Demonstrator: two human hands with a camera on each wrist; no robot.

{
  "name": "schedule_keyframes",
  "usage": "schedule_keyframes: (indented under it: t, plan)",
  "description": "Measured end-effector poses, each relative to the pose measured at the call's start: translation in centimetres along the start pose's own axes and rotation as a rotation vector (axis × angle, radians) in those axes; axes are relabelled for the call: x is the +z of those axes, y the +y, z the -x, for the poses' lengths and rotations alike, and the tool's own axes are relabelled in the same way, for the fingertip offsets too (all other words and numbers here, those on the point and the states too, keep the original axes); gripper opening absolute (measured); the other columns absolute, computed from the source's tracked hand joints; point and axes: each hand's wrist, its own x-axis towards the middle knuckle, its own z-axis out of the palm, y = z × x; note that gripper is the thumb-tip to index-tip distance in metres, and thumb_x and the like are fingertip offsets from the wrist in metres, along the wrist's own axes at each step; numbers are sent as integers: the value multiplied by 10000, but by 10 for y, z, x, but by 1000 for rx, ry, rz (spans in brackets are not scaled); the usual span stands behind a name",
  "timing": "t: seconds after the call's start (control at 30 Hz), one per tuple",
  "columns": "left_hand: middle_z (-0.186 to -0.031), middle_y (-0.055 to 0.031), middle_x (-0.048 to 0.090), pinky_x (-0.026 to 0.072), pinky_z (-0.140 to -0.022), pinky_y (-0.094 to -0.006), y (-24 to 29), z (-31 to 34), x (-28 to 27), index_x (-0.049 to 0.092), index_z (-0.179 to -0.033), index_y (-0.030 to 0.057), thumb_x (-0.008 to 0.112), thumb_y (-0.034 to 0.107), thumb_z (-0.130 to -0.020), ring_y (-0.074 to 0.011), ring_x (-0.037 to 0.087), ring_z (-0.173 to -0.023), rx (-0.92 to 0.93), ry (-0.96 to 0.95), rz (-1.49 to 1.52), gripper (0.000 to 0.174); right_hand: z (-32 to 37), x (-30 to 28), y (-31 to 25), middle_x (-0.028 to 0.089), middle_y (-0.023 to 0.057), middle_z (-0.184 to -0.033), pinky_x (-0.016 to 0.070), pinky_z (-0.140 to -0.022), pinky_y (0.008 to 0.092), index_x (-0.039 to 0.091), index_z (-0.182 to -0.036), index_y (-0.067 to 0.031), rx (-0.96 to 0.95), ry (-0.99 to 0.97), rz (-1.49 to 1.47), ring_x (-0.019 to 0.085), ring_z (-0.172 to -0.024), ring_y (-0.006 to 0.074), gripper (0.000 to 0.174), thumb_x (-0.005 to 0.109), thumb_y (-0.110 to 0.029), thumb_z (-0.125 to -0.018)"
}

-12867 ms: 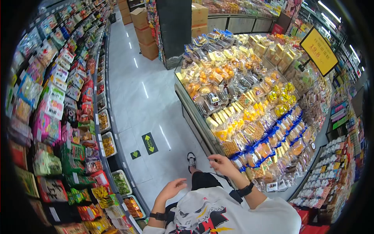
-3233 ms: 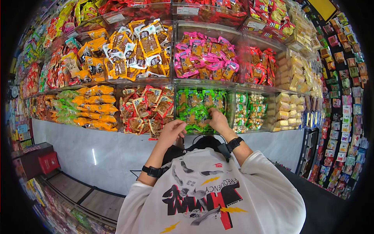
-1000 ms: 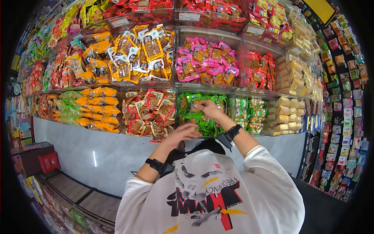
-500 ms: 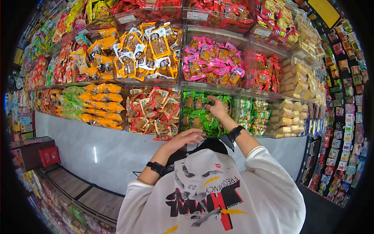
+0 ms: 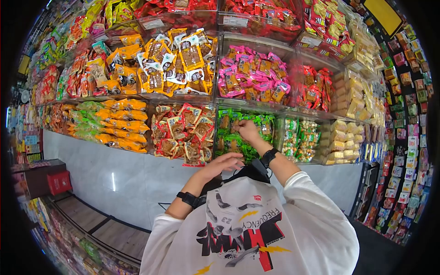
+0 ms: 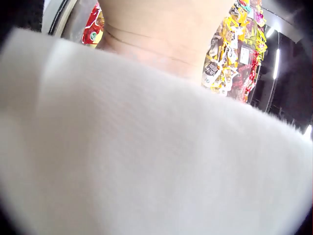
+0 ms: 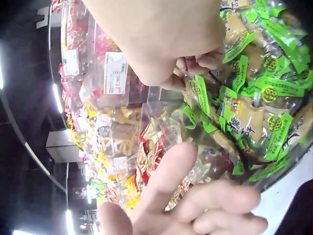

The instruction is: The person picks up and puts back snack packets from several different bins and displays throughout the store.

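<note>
My right hand (image 5: 250,132) reaches into a bin of small green-and-clear snack packets (image 5: 261,123). In the right wrist view its curled fingers (image 7: 208,59) pinch the end of one green snack packet (image 7: 199,93) on top of the heap. The packets show brown, flat pieces under clear film. My left hand (image 5: 223,165) hovers at the bin's front edge, fingers loosely extended and holding nothing; in the right wrist view its fingers (image 7: 220,198) spread below the packets. A white sleeve (image 6: 122,142) and the bare wrist (image 6: 161,34) fill the left wrist view, hiding the left hand there.
Left of the green bin are red-and-cream packets (image 5: 183,133); right of it, green-and-white ones (image 5: 298,137). Clear bin walls divide them. Behind rise tiers with pink packets (image 5: 254,75) and orange-and-white packets (image 5: 176,59). A red box (image 5: 58,182) stands far left.
Earlier I was in an aisle beside a bakery display; now I face the snack bins. Over the last second my right hand has lowered, its fingers now curled at a packet; the left stays at the front.
</note>
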Motion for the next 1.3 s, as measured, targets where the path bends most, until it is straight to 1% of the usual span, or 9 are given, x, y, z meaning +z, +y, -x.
schedule_keyframes:
  t: [0.1,0.2,0.3,0.5,0.8,1.0,1.13,1.17,1.3]
  plan:
    - [-1349,-63,664,442,-1063,-368,-8,3,-7,515,-1495,148,551,426,-1077,-163,636,-1209,11,27,22,503,5,9,-1,605,57,-665,460,-634,398,689,-850,29,-175,195,1,536,-632,168,260,800,-206,-839]
    - [-1337,-61,671,450,-1060,-370,-13,4,-12,518,-1494,156,552,419,-1078,-160,642,-1197,8,38,37,493,16,5,-21,602,65,-672,468,-646,382,688,-834,33,-157,177,57,536,-656,159,262,790,-208,-850]
    - [-1345,-79,661,467,-1038,-361,-9,5,-9,504,-1495,130,529,408,-1090,-175,643,-1207,9,42,28,492,-5,8,-8,695,170,-734,512,-678,414,734,-911,29,-140,26,133,634,-666,270,321,786,-280,-845]
    - [-1355,-83,656,474,-1022,-350,-1,7,-7,504,-1489,122,530,413,-1090,-181,644,-1215,24,43,10,495,-23,28,17,712,167,-760,523,-691,406,739,-1016,55,-176,5,5,654,-689,237,395,811,-304,-869]
    - [-1355,-97,659,476,-1026,-350,-3,7,-9,502,-1500,125,535,408,-1090,-185,653,-1206,14,43,32,499,-1,28,-2,717,86,-879,535,-579,311,548,-1421,84,-187,-45,-259,689,-689,138,551,735,-43,-919]
    - [-1350,-108,662,485,-1022,-349,2,2,-9,505,-1491,103,531,378,-1094,-201,656,-1206,44,43,63,483,31,-2,-10,693,63,-868,554,-616,327,600,-1361,69,-171,-88,-165,703,-692,141,448,709,-92,-958]
    - [-1343,-115,665,492,-1011,-352,-1,2,-12,509,-1478,81,538,354,-1091,-208,654,-1207,7,40,153,475,44,-44,27,748,125,-1022,586,-800,413,693,-1243,-40,-364,134,329,743,-882,300,344,697,-71,-900]
    - [-1335,-119,666,495,-1008,-354,-2,1,-13,507,-1478,76,539,345,-1089,-207,651,-1206,-7,42,148,475,46,-56,29,721,153,-1145,563,-922,438,718,-1195,-76,-288,95,362,696,-1057,365,342,686,-56,-855]
    - [-1317,-119,669,499,-996,-347,-6,-6,-10,511,-1469,75,545,345,-1085,-212,654,-1193,-32,28,123,471,55,-57,35,591,139,-1427,509,-1061,432,678,-1270,-91,-414,125,676,585,-1270,370,451,721,-71,-822]
